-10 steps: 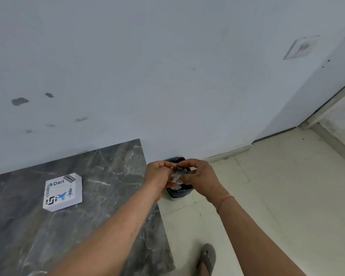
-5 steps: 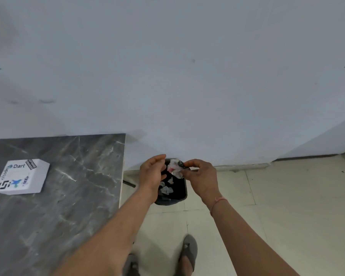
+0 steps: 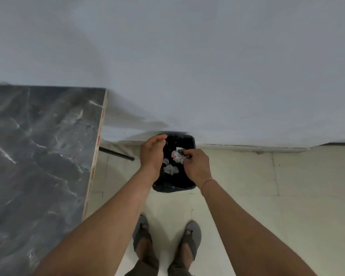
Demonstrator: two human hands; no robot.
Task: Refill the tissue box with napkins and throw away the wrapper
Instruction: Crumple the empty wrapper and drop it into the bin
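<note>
A black bin [image 3: 173,187] lined with a black bag stands on the floor against the wall. Both of my hands hover over its opening. My right hand [image 3: 196,165] pinches a crumpled clear wrapper [image 3: 177,155] with a pink mark, held above the bin. My left hand [image 3: 152,153] is beside it with fingers apart and nothing in it. Crumpled white papers [image 3: 170,169] lie inside the bin. The tissue box is out of view.
A dark marble-look table [image 3: 42,156] fills the left side, its edge close to my left arm. A black table leg [image 3: 116,153] runs under it near the wall. My feet in grey sandals [image 3: 190,238] stand on pale floor tiles.
The view has tilted down and the tissue box has left the frame. My left hand let go of the wrapper and opened; my right hand keeps it over the bin.
</note>
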